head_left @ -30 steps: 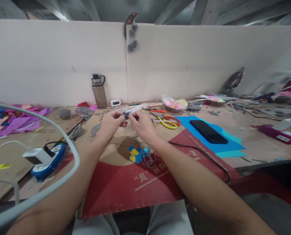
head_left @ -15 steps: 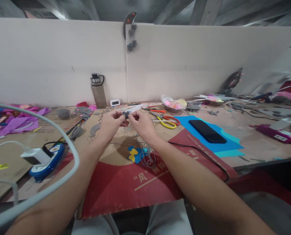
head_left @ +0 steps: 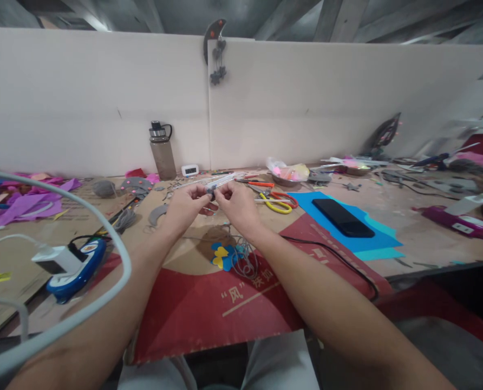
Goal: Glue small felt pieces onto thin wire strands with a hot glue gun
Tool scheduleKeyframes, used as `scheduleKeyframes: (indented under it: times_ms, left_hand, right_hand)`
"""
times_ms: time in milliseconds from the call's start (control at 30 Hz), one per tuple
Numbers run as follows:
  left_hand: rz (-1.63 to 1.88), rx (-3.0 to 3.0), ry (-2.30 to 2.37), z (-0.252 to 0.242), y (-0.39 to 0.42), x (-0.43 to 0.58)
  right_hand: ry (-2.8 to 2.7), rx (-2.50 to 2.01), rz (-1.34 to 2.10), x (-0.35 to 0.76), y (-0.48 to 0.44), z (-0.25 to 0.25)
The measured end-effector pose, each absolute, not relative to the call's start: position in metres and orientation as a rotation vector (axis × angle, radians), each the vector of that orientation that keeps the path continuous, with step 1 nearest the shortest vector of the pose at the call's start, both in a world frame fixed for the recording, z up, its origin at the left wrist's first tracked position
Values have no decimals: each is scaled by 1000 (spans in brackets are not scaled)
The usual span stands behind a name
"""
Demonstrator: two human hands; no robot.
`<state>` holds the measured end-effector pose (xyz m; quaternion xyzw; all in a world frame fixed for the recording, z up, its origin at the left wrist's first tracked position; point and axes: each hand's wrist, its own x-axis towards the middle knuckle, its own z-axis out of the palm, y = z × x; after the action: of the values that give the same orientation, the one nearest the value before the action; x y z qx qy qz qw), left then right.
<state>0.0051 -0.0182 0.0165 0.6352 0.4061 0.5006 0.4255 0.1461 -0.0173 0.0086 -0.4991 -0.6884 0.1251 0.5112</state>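
Observation:
My left hand (head_left: 190, 205) and my right hand (head_left: 236, 203) meet above the cardboard, fingertips pinched together on a small dark grey piece (head_left: 211, 190). Its exact shape is mostly hidden by the fingers. Below the hands lies a loose tangle of grey cord (head_left: 245, 262). Beside the cord are small blue and yellow paper cutouts (head_left: 221, 254). A grey crescent (head_left: 157, 215) rests just left of my left hand. Right of my right hand lie yellow-handled scissors (head_left: 276, 206) and a red-orange-handled pair (head_left: 287, 198).
A black phone (head_left: 343, 218) lies on blue sheets (head_left: 382, 241) at right. A bottle (head_left: 163, 154) stands by the white partition. A blue power strip (head_left: 77, 273) and a thick white cable (head_left: 122, 249) occupy the left. The red-printed cardboard (head_left: 184, 319) covers the table's front.
Both hands keep their pinch on the small grey piece, which has turned slightly between the fingertips. Otherwise the view has barely shifted.

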Motion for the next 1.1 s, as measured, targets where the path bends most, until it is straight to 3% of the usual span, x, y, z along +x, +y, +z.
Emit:
scheduleKeyframes:
  times_ms: [600, 1100]
  left_hand:
    - [1072, 1522, 1072, 16, -11, -4]
    - [1132, 1445, 1036, 11, -7, -3]
  right_hand:
    - [-1879, -1202, -32, 150, -14, 2]
    - [-1844, -1176, 75, 149, -9, -1]
